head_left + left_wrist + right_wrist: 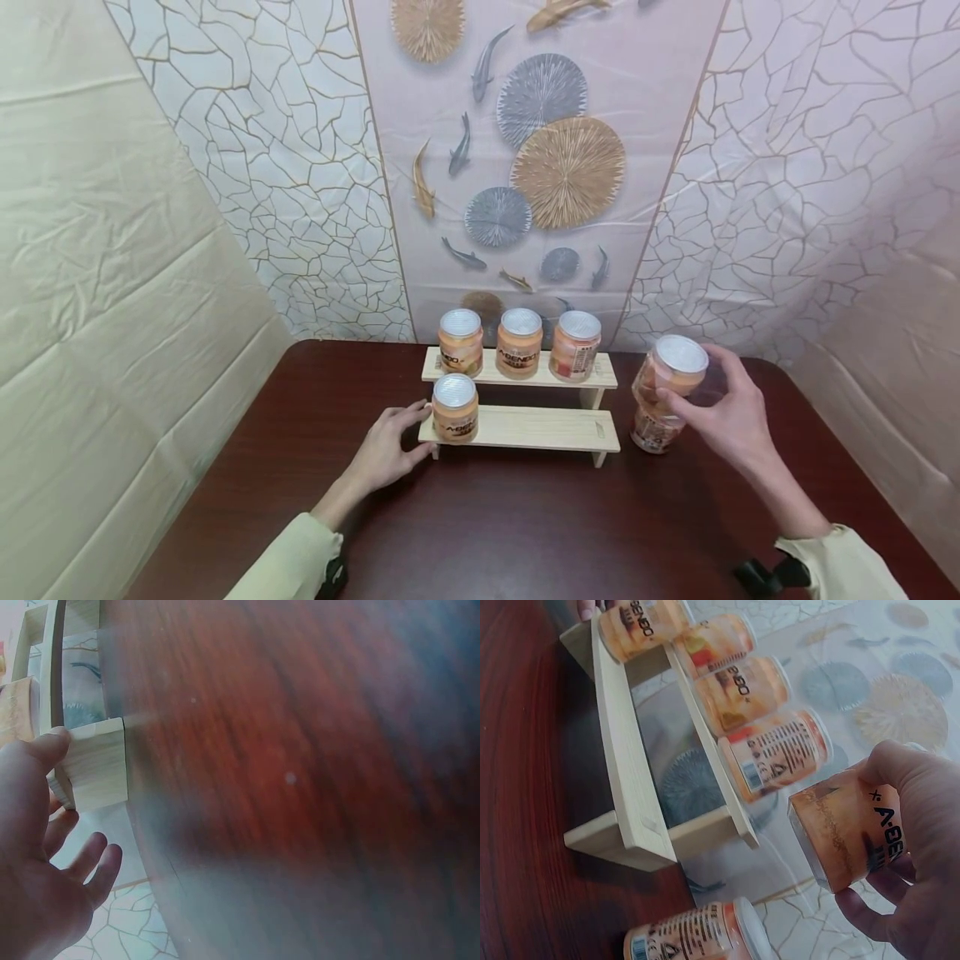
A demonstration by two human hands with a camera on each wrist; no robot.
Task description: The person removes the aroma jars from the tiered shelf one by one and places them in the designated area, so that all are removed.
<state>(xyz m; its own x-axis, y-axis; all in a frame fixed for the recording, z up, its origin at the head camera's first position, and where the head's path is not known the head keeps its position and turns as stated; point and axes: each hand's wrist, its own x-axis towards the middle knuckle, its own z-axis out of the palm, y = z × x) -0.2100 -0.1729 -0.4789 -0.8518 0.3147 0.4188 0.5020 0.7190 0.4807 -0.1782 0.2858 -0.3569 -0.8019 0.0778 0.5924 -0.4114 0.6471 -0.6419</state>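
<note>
My right hand (731, 417) grips an orange jar (678, 367) with a clear lid, thumb on the near side and fingers around the far side. Below it a second jar (652, 432) stands on the table; the right wrist view shows a gap between the two. At the left end of a two-step wooden rack (532, 427), my left hand (386, 446) pinches the lower board between thumb and index finger, the other fingers loosely bent. Close to those fingertips, one jar (455, 412) stands at the left of the lower step.
Three more jars, a left one (461, 343), a middle one (519, 343) and a right one (575, 346), line the upper step. The dark red table (510, 533) ends at a patterned cloth backdrop (300, 167). Pale cloth (112, 333) hangs at the sides.
</note>
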